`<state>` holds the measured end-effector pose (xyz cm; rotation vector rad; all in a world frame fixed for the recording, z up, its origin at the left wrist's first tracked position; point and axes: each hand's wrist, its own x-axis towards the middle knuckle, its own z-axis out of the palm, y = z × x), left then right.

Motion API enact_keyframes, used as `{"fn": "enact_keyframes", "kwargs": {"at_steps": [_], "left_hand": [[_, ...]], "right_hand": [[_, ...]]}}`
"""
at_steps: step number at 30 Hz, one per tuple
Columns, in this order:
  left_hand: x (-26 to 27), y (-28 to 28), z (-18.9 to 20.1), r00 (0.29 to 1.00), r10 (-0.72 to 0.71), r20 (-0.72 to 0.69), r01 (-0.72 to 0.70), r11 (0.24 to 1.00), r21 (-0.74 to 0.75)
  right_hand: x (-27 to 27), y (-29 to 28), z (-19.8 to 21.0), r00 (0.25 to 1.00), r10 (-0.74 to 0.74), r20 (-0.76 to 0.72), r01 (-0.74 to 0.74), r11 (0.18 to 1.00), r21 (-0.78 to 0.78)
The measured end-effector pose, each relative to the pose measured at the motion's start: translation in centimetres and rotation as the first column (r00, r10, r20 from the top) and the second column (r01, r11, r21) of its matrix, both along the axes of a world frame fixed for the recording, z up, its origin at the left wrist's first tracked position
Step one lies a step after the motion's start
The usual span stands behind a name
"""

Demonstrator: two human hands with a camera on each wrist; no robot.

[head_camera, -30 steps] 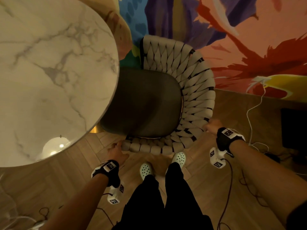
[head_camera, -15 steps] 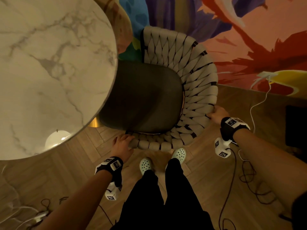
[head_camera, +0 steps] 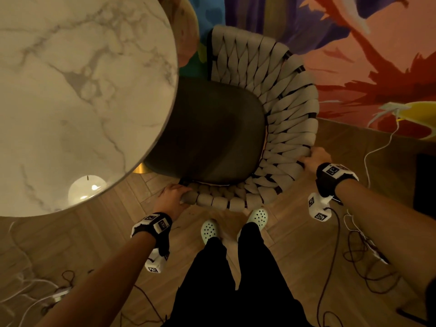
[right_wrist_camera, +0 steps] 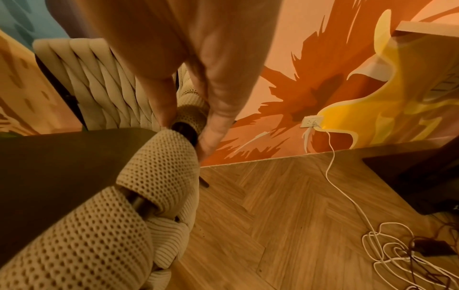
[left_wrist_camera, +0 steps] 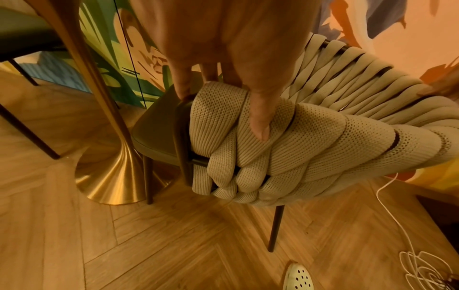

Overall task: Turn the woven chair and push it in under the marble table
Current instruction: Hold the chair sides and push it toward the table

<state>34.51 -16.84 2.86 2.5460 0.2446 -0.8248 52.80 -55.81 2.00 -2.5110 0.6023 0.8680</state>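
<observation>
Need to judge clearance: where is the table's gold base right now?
In the left wrist view the gold base stands on the wood floor at left, beside the woven chair's front leg; the head view shows only a sliver under the marble table.

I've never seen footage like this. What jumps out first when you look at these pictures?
The woven chair fills the middle, its dark seat partly tucked under the round marble table at the left. The left hand and right hand both grip its looped backrest. Behind it a loud mural in orange, purple and yellow covers the wall, and a gold table base gleams on the wood floor.
</observation>
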Motion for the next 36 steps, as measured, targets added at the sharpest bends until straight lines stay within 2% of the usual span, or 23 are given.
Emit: {"fn": "enact_keyframes", "kwargs": {"at_steps": [13, 22, 26, 36], "left_hand": [[0.6, 0.9, 0.6, 0.999, 0.042, -0.005, -0.042, 0.999, -0.023], [-1.5, 1.2, 0.3, 1.0, 0.023, 0.014, -0.022, 0.999, -0.037], [-2.4, 1.0, -0.2, 0.998, 0.046, 0.047, -0.044, 0.998, -0.046], [-3.2, 1.2, -1.6, 0.997, 0.067, 0.025, -0.066, 0.997, -0.047]], "right_hand": [[0.3, 1.7, 0.2, 0.999, -0.017, 0.034, 0.016, 0.999, 0.029], [-2.5, 1.4, 0.4, 1.0, -0.004, 0.023, 0.002, 0.998, 0.064], [-3.1, 1.5, 0.5, 0.999, -0.038, 0.027, 0.036, 0.997, 0.068], [-3.7, 2.0, 0.6, 0.994, -0.099, 0.049, 0.093, 0.99, 0.109]]}}
